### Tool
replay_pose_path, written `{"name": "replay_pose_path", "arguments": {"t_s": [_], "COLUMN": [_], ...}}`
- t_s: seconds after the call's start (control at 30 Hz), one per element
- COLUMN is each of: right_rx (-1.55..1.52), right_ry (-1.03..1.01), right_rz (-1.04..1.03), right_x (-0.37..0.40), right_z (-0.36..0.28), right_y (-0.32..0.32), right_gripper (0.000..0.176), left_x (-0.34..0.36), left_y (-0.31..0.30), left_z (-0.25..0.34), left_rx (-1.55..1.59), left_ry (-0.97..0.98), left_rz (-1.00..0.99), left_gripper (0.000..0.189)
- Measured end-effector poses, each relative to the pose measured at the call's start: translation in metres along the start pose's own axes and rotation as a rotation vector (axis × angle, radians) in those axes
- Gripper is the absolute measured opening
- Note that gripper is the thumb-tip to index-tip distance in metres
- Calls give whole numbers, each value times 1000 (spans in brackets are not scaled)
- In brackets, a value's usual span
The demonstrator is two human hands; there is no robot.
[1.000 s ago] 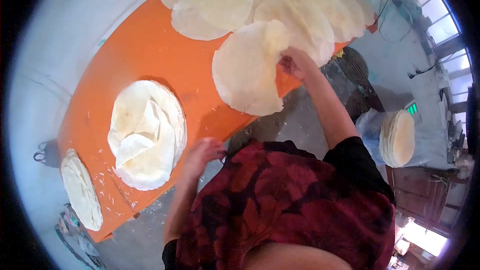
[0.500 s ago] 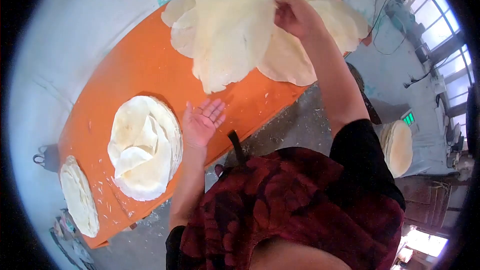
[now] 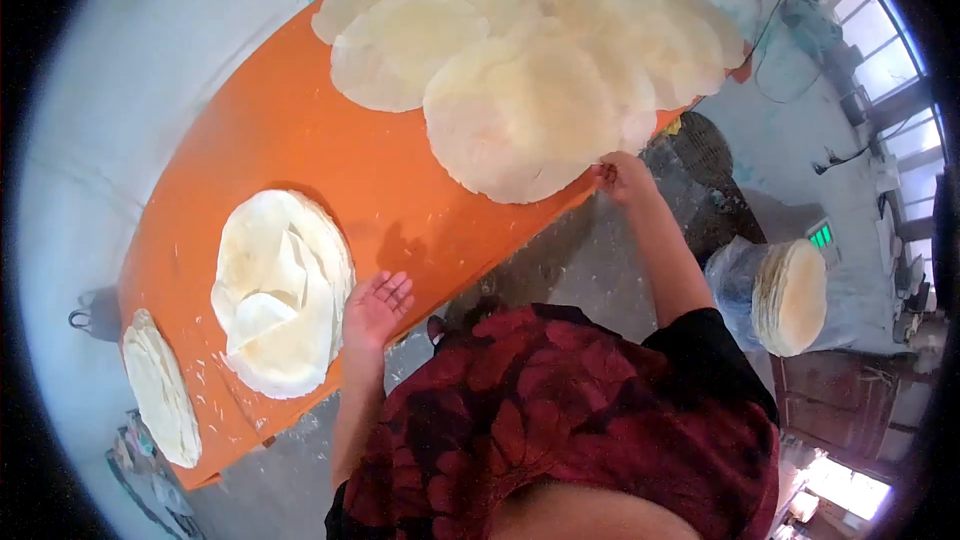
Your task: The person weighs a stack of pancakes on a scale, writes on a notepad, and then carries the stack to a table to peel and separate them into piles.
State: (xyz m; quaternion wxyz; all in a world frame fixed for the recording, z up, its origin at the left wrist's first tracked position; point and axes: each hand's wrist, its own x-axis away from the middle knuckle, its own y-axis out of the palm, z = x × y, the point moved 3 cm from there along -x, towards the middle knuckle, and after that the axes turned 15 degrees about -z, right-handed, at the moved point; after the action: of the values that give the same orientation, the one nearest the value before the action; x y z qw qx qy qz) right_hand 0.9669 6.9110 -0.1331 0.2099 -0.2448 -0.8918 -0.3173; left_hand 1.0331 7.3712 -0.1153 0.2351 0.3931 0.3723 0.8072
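Round sheet [image 3: 515,125], just hanging, now lies flat past my right grip [image 3: 604,171]; can't tell if pinched. Left grip [image 3: 378,306] apart.

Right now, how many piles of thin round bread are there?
4: the folded-topped pile near the left hand, the leftmost pile on the orange table, the spread pile at its far end, and the rightmost pile off it. More could be hidden.

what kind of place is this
Probably a small bakery or home-style workroom for flatbread: many thin round sheets lie overlapping on an orange table, a folded pile sits nearer, and another stack stands off to the right.
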Motion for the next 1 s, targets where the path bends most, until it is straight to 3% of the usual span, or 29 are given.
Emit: {"name": "replay_pose_path", "arguments": {"t_s": [0.1, 0.17, 0.23, 0.27, 0.3, 0.33, 0.37, 0.53, 0.57, 0.6, 0.73, 0.83, 0.9, 1.0], "right_rx": [70, 300, 703, 878, 1255, 1244, 1255, 1385, 1433, 1428, 1527, 1680, 1769, 1924], "right_ry": [36, -26, -142, -341, -594, -735, -721, -604, -724, -568, -676, -584, -634, -604], "right_rz": [55, 66, 203, 448, 477, 449, 491, -211, -371, -550, -967, -965, -918, -832], "right_x": [17, 36, 36, 17, 10, 3, 31, 20, 33, 42, 90, 82, 71, 60], "right_z": [4, 6, 4, 11, 7, 9, 7, 81, 107, 136, 238, 284, 299, 326], "right_y": [5, 2, -20, -49, -53, -50, 16, 202, 250, 291, 423, 487, 516, 538], "right_gripper": [4, 7, 11, 14, 19, 22, 20, 16, 14, 14, 19, 24, 26, 30], "left_x": [26, 42, 59, 71, 79, 90, 102, 162, 174, 187, 234, 263, 275, 286], "left_y": [-9, -19, -31, -35, -36, -39, -44, -93, -107, -119, -157, -172, -190, -197], "left_z": [9, 11, 17, 20, 23, 27, 29, 25, 23, 20, 14, 23, 33, 60], "left_rx": [-3, -12, -28, -54, -82, -111, -131, -175, -172, -137, -44, -37, -66, -60], "left_ry": [40, 79, 143, 165, 187, 208, 222, 219, 244, 251, 265, 301, 332, 496], "left_rz": [56, 63, 63, 80, 103, 127, 158, 286, 334, 361, 436, 524, 625, 699], "left_gripper": [26, 26, 26, 25, 25, 24, 24, 21, 21, 21, 19, 19, 19, 18]}}
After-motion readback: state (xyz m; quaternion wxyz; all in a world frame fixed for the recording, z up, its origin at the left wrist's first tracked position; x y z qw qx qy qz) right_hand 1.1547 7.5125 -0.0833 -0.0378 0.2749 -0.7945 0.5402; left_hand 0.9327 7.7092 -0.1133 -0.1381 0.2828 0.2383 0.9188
